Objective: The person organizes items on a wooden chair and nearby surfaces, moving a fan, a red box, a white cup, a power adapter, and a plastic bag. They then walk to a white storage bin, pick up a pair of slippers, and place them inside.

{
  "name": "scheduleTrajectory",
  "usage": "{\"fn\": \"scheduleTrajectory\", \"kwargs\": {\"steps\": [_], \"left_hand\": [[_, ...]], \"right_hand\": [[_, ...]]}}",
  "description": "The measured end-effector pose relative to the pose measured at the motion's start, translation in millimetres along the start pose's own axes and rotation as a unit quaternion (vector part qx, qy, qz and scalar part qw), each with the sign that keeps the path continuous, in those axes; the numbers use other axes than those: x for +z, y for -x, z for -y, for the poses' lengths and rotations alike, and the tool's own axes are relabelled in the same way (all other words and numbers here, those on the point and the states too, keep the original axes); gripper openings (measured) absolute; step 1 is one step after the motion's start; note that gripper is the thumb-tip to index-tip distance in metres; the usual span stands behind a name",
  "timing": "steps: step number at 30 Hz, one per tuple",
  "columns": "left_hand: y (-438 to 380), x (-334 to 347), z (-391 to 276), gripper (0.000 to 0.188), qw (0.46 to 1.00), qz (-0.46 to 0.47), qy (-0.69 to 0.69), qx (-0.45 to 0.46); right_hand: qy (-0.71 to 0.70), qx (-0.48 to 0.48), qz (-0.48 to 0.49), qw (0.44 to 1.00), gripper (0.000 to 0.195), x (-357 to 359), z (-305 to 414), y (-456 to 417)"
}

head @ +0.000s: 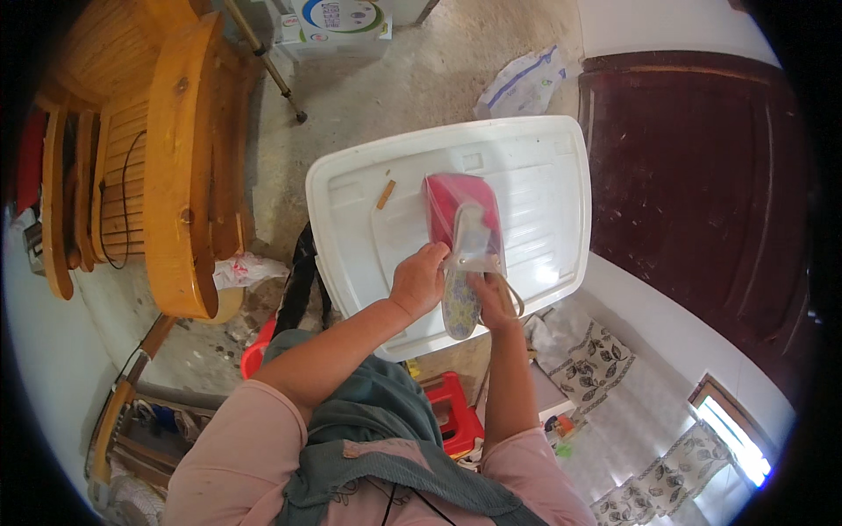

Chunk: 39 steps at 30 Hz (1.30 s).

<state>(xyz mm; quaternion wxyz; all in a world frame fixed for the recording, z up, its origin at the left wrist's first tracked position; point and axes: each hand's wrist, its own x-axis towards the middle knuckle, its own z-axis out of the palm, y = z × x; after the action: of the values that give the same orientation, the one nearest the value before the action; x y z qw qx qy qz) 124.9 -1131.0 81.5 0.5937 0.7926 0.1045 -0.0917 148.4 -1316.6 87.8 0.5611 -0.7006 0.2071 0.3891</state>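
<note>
Before me is a sandal with a patterned insole, a pale upper and a thin strap looped out at its right. Its front part overlaps a bright pink flat item in clear plastic; whether the sandal is inside the plastic or on it, I cannot tell. My left hand pinches the plastic's near edge beside the sandal's upper. On the other side my right hand grips the sandal near its strap, fingers partly hidden. Both hands are over a white plastic lid or box top.
A small brown stick-like piece lies on the lid. To the left stands a wooden bench, with a metal pole beyond it. A plastic bag and a carton are on the floor. Near my legs is a red stool; a dark red door is at right.
</note>
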Motion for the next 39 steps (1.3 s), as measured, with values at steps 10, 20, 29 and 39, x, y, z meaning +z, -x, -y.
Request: {"fn": "scheduleTrajectory", "kwargs": {"steps": [10, 20, 29, 39], "left_hand": [[0.6, -15.8, 17.7, 0.020, 0.987, 0.152, 0.050, -0.002], [-0.5, -35.9, 16.6, 0.014, 0.992, 0.053, 0.081, -0.085], [11.2, -36.3, 6.9, 0.012, 0.989, 0.146, 0.025, -0.007], [33.8, -80.0, 16.5, 0.020, 0.978, 0.161, 0.107, -0.082]], "right_hand": [[-0.082, -0.029, -0.091, 0.992, 0.042, 37.8, 47.4, -10.3], [-0.265, 0.032, -0.050, 0.962, 0.029, 58.5, 34.3, 22.7], [-0.049, 0.017, -0.121, 0.991, 0.028, 54.1, 2.8, -8.7], [0.106, -0.051, -0.194, 0.974, 0.021, 48.7, 90.2, 118.4]]}}
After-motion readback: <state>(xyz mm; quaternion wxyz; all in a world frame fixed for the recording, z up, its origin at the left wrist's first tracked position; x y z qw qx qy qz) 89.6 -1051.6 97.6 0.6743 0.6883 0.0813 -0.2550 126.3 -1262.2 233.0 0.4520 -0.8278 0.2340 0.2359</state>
